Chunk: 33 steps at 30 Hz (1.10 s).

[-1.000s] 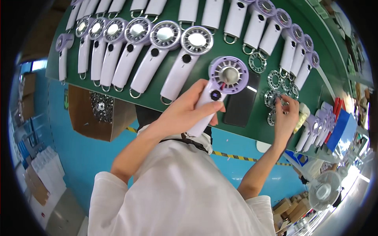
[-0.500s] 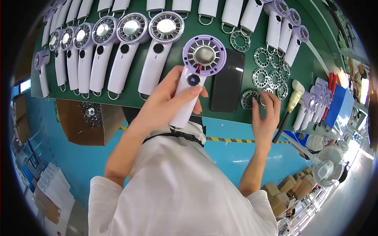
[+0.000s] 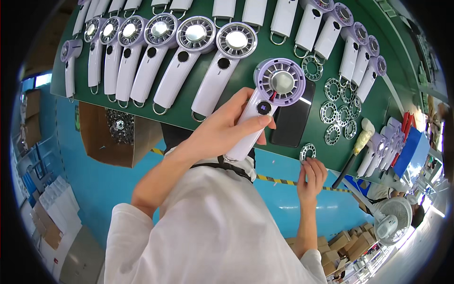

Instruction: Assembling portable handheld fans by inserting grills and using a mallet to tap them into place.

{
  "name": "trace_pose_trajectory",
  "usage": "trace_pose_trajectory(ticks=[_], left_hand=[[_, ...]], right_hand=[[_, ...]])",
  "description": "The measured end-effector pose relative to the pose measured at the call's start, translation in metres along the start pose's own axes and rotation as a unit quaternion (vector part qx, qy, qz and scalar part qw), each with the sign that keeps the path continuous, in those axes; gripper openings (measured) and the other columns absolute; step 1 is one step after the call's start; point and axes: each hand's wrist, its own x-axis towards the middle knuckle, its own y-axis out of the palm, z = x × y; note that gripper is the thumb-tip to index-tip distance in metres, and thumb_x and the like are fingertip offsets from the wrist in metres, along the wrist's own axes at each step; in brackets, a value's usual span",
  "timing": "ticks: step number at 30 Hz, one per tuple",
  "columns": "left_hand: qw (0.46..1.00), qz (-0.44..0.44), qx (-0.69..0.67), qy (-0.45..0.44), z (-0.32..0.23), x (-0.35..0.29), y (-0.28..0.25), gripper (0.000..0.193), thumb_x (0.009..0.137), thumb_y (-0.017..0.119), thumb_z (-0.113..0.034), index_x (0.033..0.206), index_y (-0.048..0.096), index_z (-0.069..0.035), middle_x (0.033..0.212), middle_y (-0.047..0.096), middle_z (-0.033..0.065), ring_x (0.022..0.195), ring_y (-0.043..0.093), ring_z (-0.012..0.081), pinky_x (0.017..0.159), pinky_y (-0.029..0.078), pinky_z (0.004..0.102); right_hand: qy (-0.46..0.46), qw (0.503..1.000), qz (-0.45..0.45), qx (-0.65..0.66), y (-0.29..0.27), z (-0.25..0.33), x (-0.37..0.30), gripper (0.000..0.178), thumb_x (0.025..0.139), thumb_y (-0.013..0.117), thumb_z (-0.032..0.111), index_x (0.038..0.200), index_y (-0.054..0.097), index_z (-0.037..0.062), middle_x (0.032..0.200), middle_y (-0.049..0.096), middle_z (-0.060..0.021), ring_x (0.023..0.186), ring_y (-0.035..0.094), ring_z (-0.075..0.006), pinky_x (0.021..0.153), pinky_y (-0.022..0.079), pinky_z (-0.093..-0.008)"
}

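Observation:
My left hand [image 3: 236, 123] is wrapped round the handle of a lilac-and-white handheld fan [image 3: 246, 124], its thumb just below the small round lit display. The fan's head tilts up to the right. Its face has no silver ring like the other fans, and a short red piece shows near the hub. At the table's front edge, my right hand [image 3: 312, 177] has its fingers closed on the lower rim of a silver slotted ring [image 3: 308, 151]. A black phone-like slab [image 3: 293, 119] lies partly behind the fan.
Finished-looking fans [image 3: 196, 34] line the green table [image 3: 265, 45] at left and back. Several loose slotted rings [image 3: 328, 112] lie right of the slab. Farther right are a black-handled tool [image 3: 347, 165], more fans and a blue bin [image 3: 411, 150]. An open carton [image 3: 106, 158] stands below.
The view has shifted, moving the table leftward and nearer. My right hand has drawn one ring to the table's front edge and closed on it. My left hand keeps hold of the fan.

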Motion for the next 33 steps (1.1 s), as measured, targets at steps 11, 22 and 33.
trace_pose_trajectory(ticks=[11,22,33], left_hand=[[1.000,0.011,0.026,-0.003,0.000,-0.002,0.001,0.041,0.099,0.056,-0.016,0.133,0.039,-0.002,0.108,0.063,0.0098,0.085,0.065,0.0154,0.072,0.053,0.0298],[1.000,0.015,0.003,0.002,-0.006,-0.012,-0.001,0.040,0.099,0.057,-0.019,0.132,0.041,-0.002,0.111,0.064,0.0093,0.085,0.064,0.0137,0.073,0.053,0.0284],[0.983,-0.041,0.176,-0.018,-0.013,-0.011,0.006,0.058,0.087,0.072,-0.044,0.118,0.052,0.000,0.091,0.066,0.0082,0.076,0.062,0.0159,0.067,0.049,0.0311]], right_hand=[[0.274,0.867,-0.192,0.370,-0.032,0.038,0.133,0.023,0.094,0.059,-0.003,0.116,0.062,-0.0047,0.103,0.067,-0.0121,0.087,0.068,-0.0170,0.070,0.057,-0.0269],[0.233,0.858,-0.105,0.445,-0.022,0.052,0.185,0.031,0.088,0.068,-0.005,0.118,0.062,-0.0034,0.097,0.066,-0.0062,0.088,0.060,-0.0096,0.077,0.048,-0.0202],[0.027,0.953,0.065,0.294,-0.032,0.065,0.219,0.019,0.080,0.072,-0.003,0.098,0.069,0.0014,0.087,0.063,-0.0067,0.070,0.057,-0.0145,0.065,0.047,-0.0255]])
